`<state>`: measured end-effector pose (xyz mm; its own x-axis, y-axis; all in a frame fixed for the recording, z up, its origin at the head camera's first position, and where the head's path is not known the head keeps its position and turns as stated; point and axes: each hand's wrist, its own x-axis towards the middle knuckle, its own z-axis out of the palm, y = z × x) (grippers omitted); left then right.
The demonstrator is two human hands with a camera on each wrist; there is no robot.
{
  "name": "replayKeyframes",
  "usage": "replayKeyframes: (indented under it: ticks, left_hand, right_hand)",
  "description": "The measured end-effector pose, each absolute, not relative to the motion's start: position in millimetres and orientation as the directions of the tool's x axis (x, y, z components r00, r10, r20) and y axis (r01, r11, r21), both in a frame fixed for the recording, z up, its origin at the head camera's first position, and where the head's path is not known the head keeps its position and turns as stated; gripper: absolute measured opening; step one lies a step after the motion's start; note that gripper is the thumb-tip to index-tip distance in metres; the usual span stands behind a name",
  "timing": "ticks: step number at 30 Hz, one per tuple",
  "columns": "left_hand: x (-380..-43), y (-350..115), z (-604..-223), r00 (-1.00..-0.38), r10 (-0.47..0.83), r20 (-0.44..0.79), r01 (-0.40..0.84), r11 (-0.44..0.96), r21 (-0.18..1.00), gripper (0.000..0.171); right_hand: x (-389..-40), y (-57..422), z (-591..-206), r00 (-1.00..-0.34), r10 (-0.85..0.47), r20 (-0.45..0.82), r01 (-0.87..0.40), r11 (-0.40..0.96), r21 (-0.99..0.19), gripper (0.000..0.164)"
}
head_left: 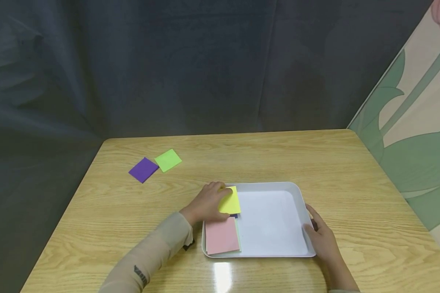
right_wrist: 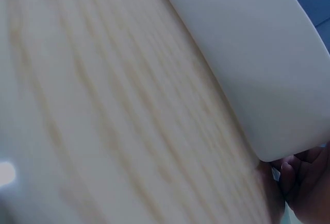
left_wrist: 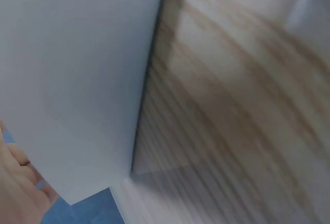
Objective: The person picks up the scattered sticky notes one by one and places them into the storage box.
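Note:
My left hand [head_left: 207, 203] reaches over the left side of a white tray [head_left: 273, 228]. Its thumb and fingers hold a yellow sticky note pad [head_left: 232, 201] by opposite edges, at the tray's far left corner. A bit of something dark blue [head_left: 234, 215] peeks out below the yellow pad. In the near left corner lies a pink sticky note pad [head_left: 221, 238], with a pale green edge showing under it. My right hand [head_left: 322, 240] grips the tray's right wall, thumb at the rim. Both wrist views show the tray's outer wall [right_wrist: 258, 64] close up, fingers [left_wrist: 20, 183] beside it.
Toward the back left of the wooden table [head_left: 132, 219] lie a purple sticky note pad [head_left: 143, 170] and a lime green one [head_left: 168, 160], corners close together. A dark curtain [head_left: 190, 69] hangs behind the table, and a leaf-patterned panel [head_left: 421, 158] stands along its right side.

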<state>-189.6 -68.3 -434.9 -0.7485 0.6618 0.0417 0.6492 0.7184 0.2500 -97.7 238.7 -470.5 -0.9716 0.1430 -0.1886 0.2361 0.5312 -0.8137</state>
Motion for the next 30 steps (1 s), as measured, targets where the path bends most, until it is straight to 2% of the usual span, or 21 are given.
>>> replayKeyframes:
  ticks: [9, 15, 19, 24, 30]
  left_hand:
    - [-192, -69, -437, -0.739, 0.674, 0.005, 0.657, 0.719, 0.229, 0.06]
    - [-192, -70, -439, -0.741, 0.671, -0.026, 0.653, 0.729, 0.206, 0.051]
    - [-194, -72, -440, -0.742, 0.67, 0.033, 0.653, 0.71, 0.264, 0.044]
    - [-199, -77, -444, -0.74, 0.658, 0.139, 0.65, 0.645, 0.401, 0.034]
    - [-210, -86, -434, -0.79, 0.571, 0.221, 0.596, 0.636, 0.49, 0.031]
  right_hand:
    - [-98, 239, -472, -0.973, 0.146, -0.181, 0.231, 0.545, -0.806, 0.051]
    - [-98, 239, -472, -0.974, 0.145, -0.172, 0.224, 0.542, -0.81, 0.051]
    - [-98, 239, -471, -0.973, 0.145, -0.179, 0.23, 0.533, -0.815, 0.051]
    - [-96, 239, -470, -0.969, 0.147, -0.199, 0.247, 0.525, -0.814, 0.052]
    - [-97, 238, -471, -0.969, 0.149, -0.199, 0.247, 0.514, -0.821, 0.052]
